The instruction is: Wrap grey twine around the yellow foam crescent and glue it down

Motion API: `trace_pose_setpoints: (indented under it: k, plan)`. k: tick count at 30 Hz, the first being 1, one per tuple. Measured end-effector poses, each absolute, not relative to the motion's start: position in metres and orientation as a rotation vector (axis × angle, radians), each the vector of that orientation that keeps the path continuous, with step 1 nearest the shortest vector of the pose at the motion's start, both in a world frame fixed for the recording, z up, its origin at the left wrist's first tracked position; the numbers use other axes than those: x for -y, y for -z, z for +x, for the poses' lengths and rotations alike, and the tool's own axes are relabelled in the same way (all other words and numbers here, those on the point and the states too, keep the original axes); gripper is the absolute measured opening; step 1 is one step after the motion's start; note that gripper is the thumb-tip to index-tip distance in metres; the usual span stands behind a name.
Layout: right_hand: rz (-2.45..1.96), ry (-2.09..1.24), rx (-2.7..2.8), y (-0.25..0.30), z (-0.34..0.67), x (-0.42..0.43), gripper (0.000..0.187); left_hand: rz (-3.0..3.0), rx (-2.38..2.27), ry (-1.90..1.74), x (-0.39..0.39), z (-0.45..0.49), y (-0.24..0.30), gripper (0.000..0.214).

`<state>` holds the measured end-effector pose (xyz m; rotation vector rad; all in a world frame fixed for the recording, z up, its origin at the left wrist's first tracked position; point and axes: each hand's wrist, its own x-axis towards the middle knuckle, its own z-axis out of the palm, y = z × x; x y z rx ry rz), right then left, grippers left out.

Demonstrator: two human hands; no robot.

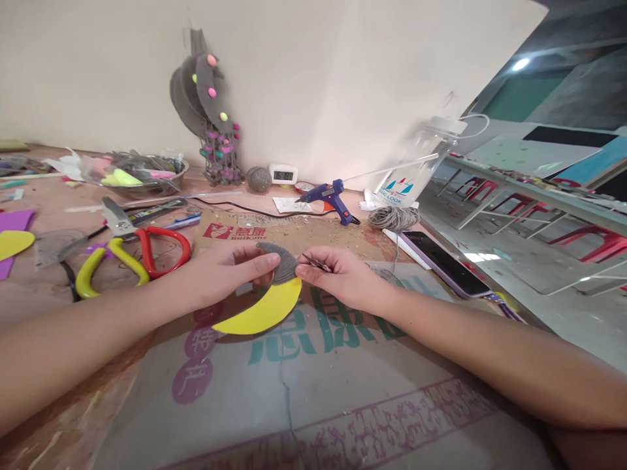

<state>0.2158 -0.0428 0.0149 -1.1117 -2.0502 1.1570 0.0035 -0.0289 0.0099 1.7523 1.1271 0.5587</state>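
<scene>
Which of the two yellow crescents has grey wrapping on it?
The yellow crescent in the left hand, its upper tip wrapped grey, where the right hand pinches a strand. The other yellow piece, far left, lies bare.

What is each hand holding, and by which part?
The left hand pinches the yellow crescent at its twine-wrapped tip; right hand pinches the twine strand beside it.

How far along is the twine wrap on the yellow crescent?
Done: only the upper tip of the yellow crescent is covered in twine wrap. In hand: the left hand pinches the wrapped end, and the right hand holds the twine strand beside it. Left: most of the crescent is bare yellow, so likely early.
</scene>
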Motion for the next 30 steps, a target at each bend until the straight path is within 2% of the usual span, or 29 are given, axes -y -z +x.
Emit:
trace_pose_setpoints:
  k: [5, 11, 14, 23, 30]
  plan:
    - [-1.062, -0.992, 2.104, -0.013, 0.218, 0.044, 0.023, 1.658, -1.147, -0.544, 0.027, 0.003, -0.004, 0.040]
    - [-0.899, -0.192, 2.329, -0.020, 0.229, 0.052, 0.027, 1.698, -1.195, -0.590, 0.031, 0.005, -0.007, 0.038]
    - [-0.832, 0.029, 2.437, -0.022, 0.231, 0.056, 0.033, 1.830, -1.157, -0.620, 0.034, 0.008, -0.014, 0.033]
    - [-0.848, 0.282, 2.533, -0.022, 0.226, 0.056, 0.027, 1.931, -1.176, -0.594, 0.038, 0.011, -0.022, 0.033]
    - [-0.908, 0.317, 2.527, -0.019, 0.226, 0.055, 0.025, 1.939, -1.162, -0.613, 0.039, 0.011, -0.019, 0.034]
